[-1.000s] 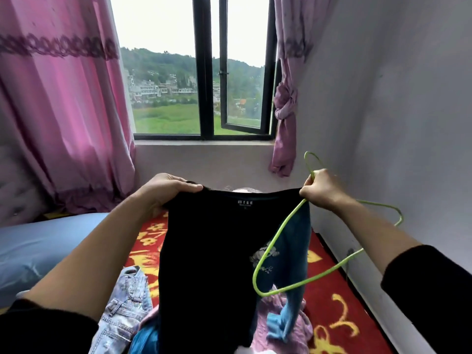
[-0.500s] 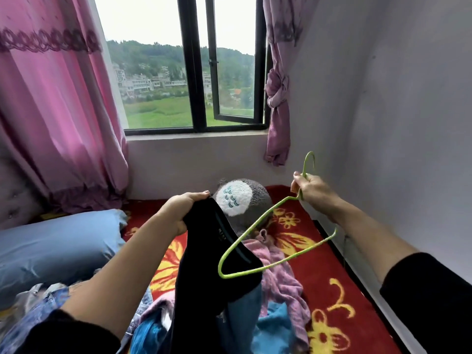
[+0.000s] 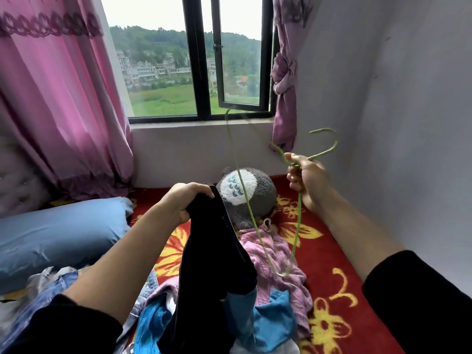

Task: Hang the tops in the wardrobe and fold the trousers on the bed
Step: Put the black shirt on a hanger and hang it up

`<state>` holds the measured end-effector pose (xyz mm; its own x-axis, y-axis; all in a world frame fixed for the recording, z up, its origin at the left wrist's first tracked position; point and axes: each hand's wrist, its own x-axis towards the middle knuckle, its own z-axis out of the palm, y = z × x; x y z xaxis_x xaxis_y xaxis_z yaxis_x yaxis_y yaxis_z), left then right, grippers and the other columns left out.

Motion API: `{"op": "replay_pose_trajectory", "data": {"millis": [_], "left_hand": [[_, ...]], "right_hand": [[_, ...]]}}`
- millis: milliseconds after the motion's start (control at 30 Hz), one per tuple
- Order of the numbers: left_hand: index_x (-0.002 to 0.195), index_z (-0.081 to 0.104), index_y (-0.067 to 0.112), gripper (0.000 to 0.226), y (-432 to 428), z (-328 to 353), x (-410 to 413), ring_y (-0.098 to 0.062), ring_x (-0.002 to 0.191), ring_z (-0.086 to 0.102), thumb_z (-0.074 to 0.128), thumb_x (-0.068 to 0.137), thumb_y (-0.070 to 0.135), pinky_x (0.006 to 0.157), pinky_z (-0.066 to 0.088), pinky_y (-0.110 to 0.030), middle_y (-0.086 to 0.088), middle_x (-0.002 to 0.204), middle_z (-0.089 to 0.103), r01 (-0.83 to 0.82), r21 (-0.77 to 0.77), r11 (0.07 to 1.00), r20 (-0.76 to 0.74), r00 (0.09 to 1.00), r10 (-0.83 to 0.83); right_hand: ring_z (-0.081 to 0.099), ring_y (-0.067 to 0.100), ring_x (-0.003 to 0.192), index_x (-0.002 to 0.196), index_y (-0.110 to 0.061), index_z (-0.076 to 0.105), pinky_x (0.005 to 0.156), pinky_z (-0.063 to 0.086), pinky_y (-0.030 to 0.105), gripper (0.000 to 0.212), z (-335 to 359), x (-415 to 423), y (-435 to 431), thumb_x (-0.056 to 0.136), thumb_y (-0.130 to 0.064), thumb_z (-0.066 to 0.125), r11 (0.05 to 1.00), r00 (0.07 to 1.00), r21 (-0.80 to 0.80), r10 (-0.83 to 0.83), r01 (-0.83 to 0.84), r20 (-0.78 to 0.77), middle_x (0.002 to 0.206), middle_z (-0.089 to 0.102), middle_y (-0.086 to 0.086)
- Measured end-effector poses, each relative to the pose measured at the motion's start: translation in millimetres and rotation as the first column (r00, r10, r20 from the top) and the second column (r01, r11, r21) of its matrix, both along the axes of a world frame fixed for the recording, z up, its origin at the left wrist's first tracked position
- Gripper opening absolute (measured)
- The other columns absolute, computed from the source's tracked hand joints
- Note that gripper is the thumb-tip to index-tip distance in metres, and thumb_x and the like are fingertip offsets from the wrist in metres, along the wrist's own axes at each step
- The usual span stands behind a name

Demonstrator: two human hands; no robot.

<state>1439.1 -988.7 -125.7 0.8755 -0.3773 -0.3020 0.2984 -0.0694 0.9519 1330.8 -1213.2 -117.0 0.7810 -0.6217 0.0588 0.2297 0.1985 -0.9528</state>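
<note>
My left hand (image 3: 182, 200) grips the collar end of a black top (image 3: 214, 259), which hangs down bunched over the bed. My right hand (image 3: 305, 178) holds a green wire hanger (image 3: 297, 226) by the neck below its hook; the hanger's blurred frame swings between the hands, apart from the top. Below lie a pink knitted top (image 3: 274, 254), a blue garment (image 3: 273, 315) and denim trousers (image 3: 63, 282) in a loose pile on the red flowered bedspread (image 3: 329, 272). No wardrobe is in view.
A grey plush toy (image 3: 245, 192) sits at the head of the bed under the window (image 3: 201, 72). A blue pillow (image 3: 56, 233) lies on the left. Pink curtains (image 3: 58, 98) hang at both window sides. A white wall (image 3: 396, 123) runs close along the right.
My right hand let go of the top's collar and lifted away with the hanger, turning its hook upward. The black top collapsed from spread flat to hanging bunched from my left hand.
</note>
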Motion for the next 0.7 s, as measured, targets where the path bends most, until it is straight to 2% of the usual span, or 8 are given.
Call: {"op": "replay_pose_trajectory", "data": {"millis": [100,200,367,500,567,700], "left_hand": [[0.069,0.057,0.002,0.010,-1.3,-2.0,0.6,-0.021,0.042,0.060,0.061,0.069,-0.007,0.044,0.054,-0.027,-0.014,0.067,0.058,-0.035,-0.010,0.999,-0.005,0.999,0.035],[0.070,0.060,0.004,0.008,-1.4,-3.5,0.5,-0.020,0.046,0.060,0.062,0.074,-0.003,0.046,0.054,-0.025,-0.013,0.070,0.060,-0.059,-0.027,0.998,-0.006,0.998,0.058],[0.072,0.063,0.007,0.008,2.7,-4.5,1.5,-0.017,0.043,0.061,0.062,0.080,0.003,0.044,0.052,-0.022,-0.009,0.063,0.062,-0.112,-0.077,0.991,-0.019,0.994,0.111],[0.070,0.062,0.008,0.014,5.8,-1.4,-1.1,-0.014,0.041,0.060,0.061,0.084,0.009,0.042,0.051,-0.020,-0.004,0.052,0.063,-0.142,-0.106,0.984,-0.031,0.990,0.139],[0.070,0.062,0.008,0.015,7.3,0.9,-0.6,-0.014,0.040,0.060,0.061,0.085,0.010,0.041,0.050,-0.020,-0.004,0.051,0.062,-0.151,-0.105,0.983,-0.025,0.988,0.149],[0.071,0.062,0.008,0.017,17.7,5.7,7.6,-0.014,0.038,0.059,0.059,0.087,0.011,0.040,0.049,-0.020,-0.003,0.048,0.062,-0.214,-0.079,0.974,0.028,0.976,0.217]], "right_hand": [[0.021,0.003,0.038,0.089,-0.007,0.064,0.033,0.016,0.016,0.022,11.5,2.3,17.0,0.096,-0.025,0.053,0.988,0.992,0.154,0.013,-0.033,0.126,0.050,0.024,-0.008],[0.015,0.004,0.037,0.077,-0.009,0.059,0.034,0.011,0.018,0.030,20.0,1.1,31.8,0.098,-0.028,0.048,0.955,0.975,0.273,0.052,-0.112,0.216,0.044,0.018,-0.009],[0.015,0.006,0.039,0.074,-0.007,0.060,0.038,0.010,0.019,0.045,8.2,1.2,46.4,0.099,-0.041,0.044,0.944,0.976,0.301,0.069,-0.131,0.209,0.044,0.019,-0.007],[0.016,0.006,0.035,0.063,-0.007,0.055,0.036,0.010,0.015,0.044,-15.0,5.7,54.0,0.099,-0.029,0.040,0.932,0.969,0.313,0.116,-0.182,0.219,0.041,0.020,-0.007],[0.016,0.006,0.032,0.056,-0.006,0.053,0.034,0.013,0.012,0.047,-38.7,8.4,61.2,0.097,-0.023,0.040,0.939,0.975,0.279,0.160,-0.199,0.156,0.038,0.021,-0.006],[0.023,0.008,0.031,0.054,0.000,0.057,0.035,0.018,0.015,0.042,-75.2,4.5,64.5,0.093,-0.015,0.048,0.983,0.979,-0.030,0.177,-0.181,-0.099,0.037,0.028,-0.002]]}}
